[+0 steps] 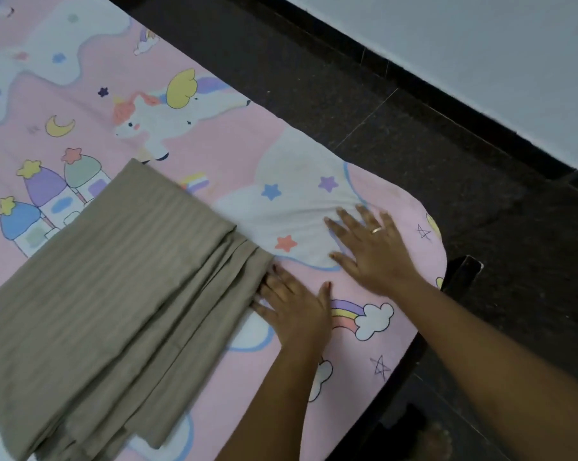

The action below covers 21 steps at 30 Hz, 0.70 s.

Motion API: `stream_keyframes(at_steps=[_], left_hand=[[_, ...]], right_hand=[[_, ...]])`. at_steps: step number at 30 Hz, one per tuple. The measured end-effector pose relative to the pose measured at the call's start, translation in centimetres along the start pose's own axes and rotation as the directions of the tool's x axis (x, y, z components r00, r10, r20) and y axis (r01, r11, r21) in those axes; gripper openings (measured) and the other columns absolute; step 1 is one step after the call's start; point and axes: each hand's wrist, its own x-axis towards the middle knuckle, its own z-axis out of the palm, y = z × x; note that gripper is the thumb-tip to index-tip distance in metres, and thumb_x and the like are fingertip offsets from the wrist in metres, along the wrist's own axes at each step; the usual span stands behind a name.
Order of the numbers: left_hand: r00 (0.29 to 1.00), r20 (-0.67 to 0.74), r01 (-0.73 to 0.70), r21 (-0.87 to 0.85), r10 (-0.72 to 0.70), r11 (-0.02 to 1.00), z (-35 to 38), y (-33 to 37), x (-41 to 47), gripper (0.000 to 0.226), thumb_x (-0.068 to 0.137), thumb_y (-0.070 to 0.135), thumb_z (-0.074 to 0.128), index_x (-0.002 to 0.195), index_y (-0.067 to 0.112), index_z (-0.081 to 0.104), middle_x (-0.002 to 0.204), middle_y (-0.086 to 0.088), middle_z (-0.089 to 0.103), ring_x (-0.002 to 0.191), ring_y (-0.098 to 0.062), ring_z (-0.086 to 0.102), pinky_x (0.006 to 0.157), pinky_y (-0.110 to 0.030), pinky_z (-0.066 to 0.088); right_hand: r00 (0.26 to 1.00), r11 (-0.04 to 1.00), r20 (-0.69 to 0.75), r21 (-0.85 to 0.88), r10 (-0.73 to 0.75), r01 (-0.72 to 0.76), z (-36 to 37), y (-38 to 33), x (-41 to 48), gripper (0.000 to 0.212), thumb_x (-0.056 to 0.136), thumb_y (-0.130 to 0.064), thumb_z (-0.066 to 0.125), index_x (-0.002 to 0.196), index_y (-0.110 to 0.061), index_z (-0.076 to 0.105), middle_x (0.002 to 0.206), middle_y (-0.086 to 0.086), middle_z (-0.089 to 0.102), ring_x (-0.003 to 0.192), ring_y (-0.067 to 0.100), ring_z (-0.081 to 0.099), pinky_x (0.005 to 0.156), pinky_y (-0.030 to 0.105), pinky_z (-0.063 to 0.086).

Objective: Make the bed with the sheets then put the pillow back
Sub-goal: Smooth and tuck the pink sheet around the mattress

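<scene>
Left hand (291, 307) lies flat and spread on the pink sheet (187, 161). Its fingertips touch the near corner of the folded sheet (108, 277) and it holds nothing. Right hand (370, 241) is also flat with fingers splayed, a ring (376, 230) on 1 of them. It presses the pink sheet just right of the folded sheet, clear of its cloth, where small creases gather in the print. Neither hand grips anything.

The folded sheet, taupe with faint stripes, lies on top of the pink sheet, to the left of both hands. Its stacked edges fan out from the corner at the left fingertips and run toward the bottom of the view. Its long axis looks to follow that same slant, though the frame cuts off its lower-left part. The left hand is the nearer of the 2, at the cloth itself; the right would have to cross over to reach it.

Right of the folded sheet, beyond both hands, the pink sheet curves over the mattress corner above a dark bed frame (463, 271). Past that are dark floor (380, 111) and a pale wall (480, 44). A bare foot (433, 440) stands on the floor. No pillow is in view.

The pink sheet appears to be on, while the folded sheet is not yet opened out. Spreading it would likely start at that corner.
</scene>
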Motion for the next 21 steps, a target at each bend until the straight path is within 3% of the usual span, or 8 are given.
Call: stream_keyframes(at_steps=[4,6,7,8,12,14,16,21], left_hand=[[0.998,0.054,-0.014,0.006,0.013,1.000,-0.2,3.4,2.4,0.094,0.087,0.069,0.013,0.132,-0.010,0.034,0.131,-0.034,0.048,0.118,-0.047,0.051,0.086,-0.070,0.038],[0.998,0.044,-0.045,0.057,0.042,0.997,-0.9,5.8,3.5,0.110,0.080,0.077,-0.007,0.144,-0.009,0.020,0.149,-0.033,0.022,0.137,-0.047,0.026,0.097,-0.072,0.025],[0.994,0.076,-0.081,0.061,0.077,0.995,-1.2,6.9,4.0,0.116,0.070,0.081,-0.013,0.149,-0.003,0.002,0.155,-0.027,0.000,0.143,-0.044,0.002,0.104,-0.070,0.011],[0.990,0.104,-0.097,0.017,0.095,0.995,-1.1,8.1,4.5,0.114,0.065,0.083,-0.010,0.148,0.005,-0.015,0.155,-0.020,-0.021,0.143,-0.039,-0.017,0.107,-0.067,-0.002],[0.989,0.122,-0.076,-0.020,0.078,0.997,-0.9,13.3,6.0,0.104,0.080,0.078,0.026,0.142,0.020,-0.033,0.146,-0.005,-0.044,0.134,-0.033,-0.040,0.105,-0.061,-0.019],[0.992,0.098,-0.077,0.026,0.074,0.997,-0.7,15.6,6.4,0.102,0.081,0.077,0.028,0.142,0.024,-0.033,0.146,-0.002,-0.044,0.133,-0.033,-0.041,0.104,-0.062,-0.020],[0.997,0.062,-0.055,0.069,0.051,0.996,-0.2,17.1,6.8,0.099,0.081,0.078,0.028,0.143,0.028,-0.031,0.148,-0.002,-0.041,0.135,-0.034,-0.038,0.105,-0.062,-0.018],[1.000,-0.008,-0.002,0.169,0.004,0.986,0.0,19.0,6.8,0.091,0.082,0.076,0.023,0.147,0.031,-0.022,0.153,-0.002,-0.033,0.138,-0.033,-0.033,0.108,-0.061,-0.016]], right_hand=[[0.919,0.890,0.143,0.231,0.368,-0.392,-1.8,6.6,3.9,0.066,0.092,-0.064,0.023,0.150,-0.034,0.021,0.152,0.007,0.035,0.134,0.033,0.038,0.109,0.049,0.030],[0.699,0.451,0.559,0.534,0.447,-0.715,-3.0,8.9,5.3,0.065,0.093,-0.064,0.032,0.144,-0.025,0.039,0.138,0.012,0.050,0.123,0.032,0.049,0.106,0.043,0.037],[0.608,0.220,0.714,0.568,0.347,-0.793,-3.4,9.5,5.7,0.062,0.093,-0.061,0.038,0.137,-0.020,0.049,0.127,0.013,0.058,0.113,0.030,0.055,0.098,0.039,0.043],[0.579,0.129,0.779,0.565,0.241,-0.815,-3.3,10.2,6.0,0.056,0.093,-0.056,0.044,0.130,-0.016,0.056,0.114,0.012,0.063,0.101,0.027,0.059,0.087,0.035,0.047],[0.566,0.184,0.810,0.539,0.155,-0.822,-1.4,11.5,7.0,0.044,0.092,-0.048,0.051,0.115,-0.012,0.062,0.095,0.016,0.066,0.082,0.026,0.061,0.069,0.029,0.047],[0.587,0.267,0.797,0.539,0.145,-0.799,-0.5,11.8,7.7,0.029,0.092,-0.042,0.050,0.109,-0.019,0.059,0.093,0.014,0.064,0.081,0.027,0.060,0.071,0.031,0.049],[0.637,0.285,0.763,0.589,0.114,-0.756,0.3,12.2,8.6,0.025,0.093,-0.033,0.050,0.111,-0.019,0.061,0.108,0.010,0.062,0.094,0.027,0.058,0.090,0.034,0.048],[0.769,0.352,0.589,0.685,0.248,-0.638,2.6,12.4,8.6,0.016,0.098,-0.026,0.040,0.093,-0.015,0.050,0.097,0.008,0.059,0.091,0.025,0.058,0.085,0.040,0.049]])
